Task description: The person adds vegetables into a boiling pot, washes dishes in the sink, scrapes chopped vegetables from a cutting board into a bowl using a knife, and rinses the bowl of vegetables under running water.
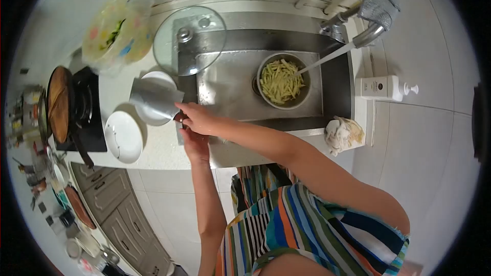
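A cleaver (153, 97) with a broad, shiny blade is in my right hand (197, 117), whose fingers close round its dark handle. Its blade lies flat over a white plate (159, 117) on the counter and hides much of it. Just below the handle, at the counter's front edge, is my left hand (195, 144). Its fingers come up close to the handle and are partly hidden by my right hand, so their grip is unclear. Left of the plate sits a white dish (124, 137) with a thin dark pattern.
Water runs from the faucet (369, 36) into a metal bowl of cut green strips (282, 82) in the sink (225, 92). A glass lid (189, 41) overlaps the sink's corner. Around are a plastic bag (115, 36), a pan (60, 105), a pump bottle (381, 88) and a cloth (343, 135).
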`<state>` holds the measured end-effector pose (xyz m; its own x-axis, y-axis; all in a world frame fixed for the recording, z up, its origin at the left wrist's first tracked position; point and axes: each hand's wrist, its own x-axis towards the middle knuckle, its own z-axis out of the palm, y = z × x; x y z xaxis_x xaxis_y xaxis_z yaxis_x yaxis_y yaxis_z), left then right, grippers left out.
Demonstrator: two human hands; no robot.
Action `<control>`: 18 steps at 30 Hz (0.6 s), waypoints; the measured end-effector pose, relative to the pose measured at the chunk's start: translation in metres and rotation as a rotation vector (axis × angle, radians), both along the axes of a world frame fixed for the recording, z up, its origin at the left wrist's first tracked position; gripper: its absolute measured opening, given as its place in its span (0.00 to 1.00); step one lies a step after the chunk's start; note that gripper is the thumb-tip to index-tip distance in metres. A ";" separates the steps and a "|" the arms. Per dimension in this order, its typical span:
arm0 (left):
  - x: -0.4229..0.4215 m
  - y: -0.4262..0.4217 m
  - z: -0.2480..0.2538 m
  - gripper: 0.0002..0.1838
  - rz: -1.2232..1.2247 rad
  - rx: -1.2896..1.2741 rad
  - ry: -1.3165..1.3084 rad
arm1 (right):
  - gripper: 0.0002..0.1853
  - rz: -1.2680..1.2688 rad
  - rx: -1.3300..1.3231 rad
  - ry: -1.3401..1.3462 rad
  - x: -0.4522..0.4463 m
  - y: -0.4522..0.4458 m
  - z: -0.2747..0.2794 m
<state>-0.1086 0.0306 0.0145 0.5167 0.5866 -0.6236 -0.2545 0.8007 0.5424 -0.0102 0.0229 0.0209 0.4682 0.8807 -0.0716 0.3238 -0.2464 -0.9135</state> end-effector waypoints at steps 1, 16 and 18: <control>0.015 -0.004 -0.009 0.23 0.005 -0.031 -0.103 | 0.20 -0.052 0.110 0.099 0.024 -0.032 0.000; -0.006 -0.001 -0.001 0.20 0.013 0.075 0.417 | 0.33 0.002 -0.894 -0.311 0.206 -0.180 -0.132; -0.008 -0.021 0.001 0.21 0.038 0.272 0.644 | 0.31 0.355 -0.966 -0.324 0.209 -0.201 -0.119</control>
<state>-0.1168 0.0093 0.0159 0.0694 0.7759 -0.6270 0.1600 0.6117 0.7747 0.1993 -0.1782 -0.0985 0.3192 0.6069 -0.7279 0.7101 -0.6618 -0.2404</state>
